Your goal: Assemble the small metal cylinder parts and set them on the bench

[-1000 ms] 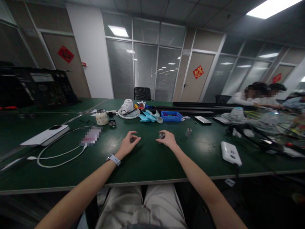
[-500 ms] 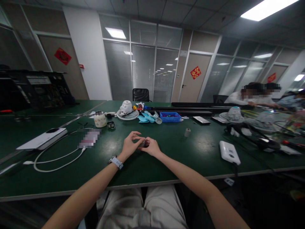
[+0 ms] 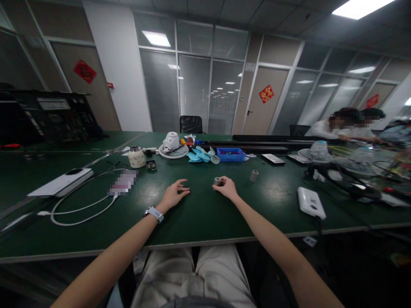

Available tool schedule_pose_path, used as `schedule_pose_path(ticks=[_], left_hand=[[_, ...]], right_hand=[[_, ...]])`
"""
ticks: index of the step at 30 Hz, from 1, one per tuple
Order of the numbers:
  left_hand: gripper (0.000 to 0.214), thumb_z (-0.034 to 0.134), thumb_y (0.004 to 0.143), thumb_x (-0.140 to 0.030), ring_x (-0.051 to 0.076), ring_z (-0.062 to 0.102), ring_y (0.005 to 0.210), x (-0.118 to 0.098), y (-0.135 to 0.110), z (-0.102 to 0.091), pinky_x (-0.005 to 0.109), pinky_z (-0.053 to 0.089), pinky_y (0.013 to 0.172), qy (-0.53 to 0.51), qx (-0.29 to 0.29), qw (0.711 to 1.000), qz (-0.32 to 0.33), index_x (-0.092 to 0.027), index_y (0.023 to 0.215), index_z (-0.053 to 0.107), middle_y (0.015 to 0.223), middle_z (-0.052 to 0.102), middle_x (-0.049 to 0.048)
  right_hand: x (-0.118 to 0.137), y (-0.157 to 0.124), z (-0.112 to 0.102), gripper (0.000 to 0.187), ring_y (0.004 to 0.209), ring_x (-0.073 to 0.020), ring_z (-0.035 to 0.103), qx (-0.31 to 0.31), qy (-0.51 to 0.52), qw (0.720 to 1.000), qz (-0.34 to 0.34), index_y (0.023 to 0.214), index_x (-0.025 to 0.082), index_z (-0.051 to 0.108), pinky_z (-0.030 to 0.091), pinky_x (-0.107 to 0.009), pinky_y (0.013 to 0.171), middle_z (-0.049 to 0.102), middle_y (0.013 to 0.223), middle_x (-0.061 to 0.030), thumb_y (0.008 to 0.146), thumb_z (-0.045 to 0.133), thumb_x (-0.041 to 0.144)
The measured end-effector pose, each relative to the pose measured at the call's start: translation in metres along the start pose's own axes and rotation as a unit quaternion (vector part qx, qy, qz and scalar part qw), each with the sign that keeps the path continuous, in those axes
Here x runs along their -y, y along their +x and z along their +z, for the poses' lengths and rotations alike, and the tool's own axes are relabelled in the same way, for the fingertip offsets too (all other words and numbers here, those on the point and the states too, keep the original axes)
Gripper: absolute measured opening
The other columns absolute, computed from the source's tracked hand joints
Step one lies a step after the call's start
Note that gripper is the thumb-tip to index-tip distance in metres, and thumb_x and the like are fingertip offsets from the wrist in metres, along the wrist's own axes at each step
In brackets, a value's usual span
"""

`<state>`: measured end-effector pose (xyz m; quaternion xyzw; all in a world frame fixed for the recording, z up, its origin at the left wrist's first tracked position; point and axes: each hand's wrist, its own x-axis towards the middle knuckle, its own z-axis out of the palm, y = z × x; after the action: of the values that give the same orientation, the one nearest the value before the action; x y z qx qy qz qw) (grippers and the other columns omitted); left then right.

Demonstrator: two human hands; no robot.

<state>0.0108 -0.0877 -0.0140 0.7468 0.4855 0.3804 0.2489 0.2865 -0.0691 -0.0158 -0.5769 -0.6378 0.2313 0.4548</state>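
Observation:
My right hand (image 3: 226,187) rests on the green table (image 3: 199,214) with its fingers closed around a small grey cylindrical part (image 3: 217,181). My left hand (image 3: 175,193), with a watch on the wrist, lies on the table a little to the left, fingers loosely extended and nothing visible in them. A second small grey cylinder (image 3: 254,175) stands on the table to the right of my right hand.
Behind my hands are a white fan guard with motor (image 3: 173,147), light blue fan blades (image 3: 201,155), a blue tray (image 3: 230,154), a jar (image 3: 136,157), a white box with cable (image 3: 62,182), and a white device (image 3: 310,202). People sit at the far right.
My hands were together half a second ago; they have parted. The right hand moved right and away with the grey part, the left hand stayed and relaxed flat.

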Motion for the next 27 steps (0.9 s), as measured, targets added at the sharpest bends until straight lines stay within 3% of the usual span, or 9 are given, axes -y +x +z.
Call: schedule_pose_path(ticks=[2,5,12,15,17,20,23,25,27], left_hand=[[0.053,0.067,0.074,-0.037,0.025,0.060,0.114,-0.002,0.000,0.000,0.044,0.041,0.100,-0.001,0.002,1.000,-0.001,-0.023,0.123,0.051,0.097,0.075,0.0064],[0.053,0.068,0.073,-0.037,0.025,0.060,0.113,-0.004,-0.001,-0.001,0.043,0.041,0.099,-0.008,0.000,1.000,-0.004,-0.023,0.123,0.052,0.097,0.075,0.0064],[0.052,0.067,0.074,-0.038,0.023,0.060,0.113,-0.004,-0.001,-0.003,0.041,0.041,0.099,0.006,0.002,1.000,-0.008,-0.023,0.122,0.052,0.097,0.075,0.0057],[0.053,0.067,0.074,-0.039,0.023,0.060,0.113,-0.003,-0.002,-0.003,0.041,0.042,0.099,0.007,0.001,1.000,-0.004,-0.022,0.122,0.053,0.097,0.075,0.0060],[0.054,0.068,0.073,-0.040,0.024,0.061,0.112,-0.004,-0.002,-0.003,0.040,0.043,0.098,0.005,-0.002,1.000,-0.003,-0.022,0.122,0.053,0.097,0.075,0.0060],[0.053,0.064,0.076,-0.047,0.024,0.065,0.104,-0.004,-0.001,-0.002,0.037,0.047,0.092,-0.012,-0.018,1.000,-0.012,-0.022,0.121,0.054,0.098,0.075,0.0067],[0.047,0.050,0.085,-0.053,0.024,0.068,0.095,-0.003,0.001,-0.002,0.036,0.049,0.084,-0.012,-0.063,0.997,-0.043,-0.020,0.119,0.056,0.098,0.074,0.0085],[0.046,0.043,0.088,-0.052,0.024,0.068,0.093,-0.002,0.003,-0.002,0.035,0.049,0.082,0.002,-0.097,0.993,-0.072,-0.019,0.116,0.057,0.096,0.074,0.0095],[0.044,0.041,0.089,-0.051,0.024,0.068,0.091,0.000,0.005,-0.002,0.035,0.049,0.081,0.011,-0.123,0.988,-0.092,-0.018,0.113,0.057,0.095,0.074,0.0099]], right_hand=[[-0.012,0.003,-0.022,0.034,0.091,-0.0207,0.066,-0.069,-0.052,0.993,0.083,0.090,0.021,0.064,0.048,-0.036,0.086,0.071,0.095,-0.0037,0.060,0.074,0.032],[-0.024,0.005,-0.052,0.037,0.099,-0.0265,0.063,-0.179,-0.142,0.954,0.197,0.095,0.025,0.066,0.041,-0.047,0.093,0.071,0.098,-0.0047,0.062,0.072,0.040],[-0.040,0.008,-0.096,0.037,0.115,-0.0326,0.050,-0.310,-0.188,0.873,0.325,0.108,0.025,0.063,0.030,-0.051,0.098,0.065,0.113,-0.0121,0.073,0.062,0.038],[-0.043,0.008,-0.100,0.038,0.119,-0.0336,0.044,-0.377,-0.182,0.845,0.332,0.113,0.023,0.059,0.028,-0.052,0.098,0.061,0.119,-0.0150,0.076,0.056,0.029],[-0.038,0.006,-0.099,0.050,0.122,-0.0357,0.040,-0.415,-0.178,0.833,0.320,0.124,0.021,0.051,0.028,-0.052,0.098,0.053,0.128,-0.0193,0.075,0.056,0.029],[-0.018,-0.002,-0.088,0.071,0.129,-0.0386,0.031,-0.459,-0.226,0.825,0.242,0.140,0.014,0.032,0.026,-0.053,0.100,0.033,0.142,-0.0254,0.076,0.057,0.033],[0.011,-0.014,-0.061,0.062,0.133,-0.0341,0.027,-0.382,-0.293,0.876,0.043,0.141,0.016,0.035,0.024,-0.050,0.104,0.029,0.146,-0.0192,0.084,0.050,0.034],[0.030,-0.023,-0.034,0.049,0.130,-0.0287,0.033,-0.229,-0.289,0.923,-0.111,0.135,0.022,0.046,0.026,-0.045,0.104,0.039,0.141,-0.0129,0.089,0.045,0.038],[0.045,-0.029,-0.004,0.043,0.128,-0.0252,0.036,-0.057,-0.262,0.938,-0.218,0.128,0.028,0.056,0.029,-0.042,0.104,0.045,0.138,-0.0083,0.091,0.045,0.047]])
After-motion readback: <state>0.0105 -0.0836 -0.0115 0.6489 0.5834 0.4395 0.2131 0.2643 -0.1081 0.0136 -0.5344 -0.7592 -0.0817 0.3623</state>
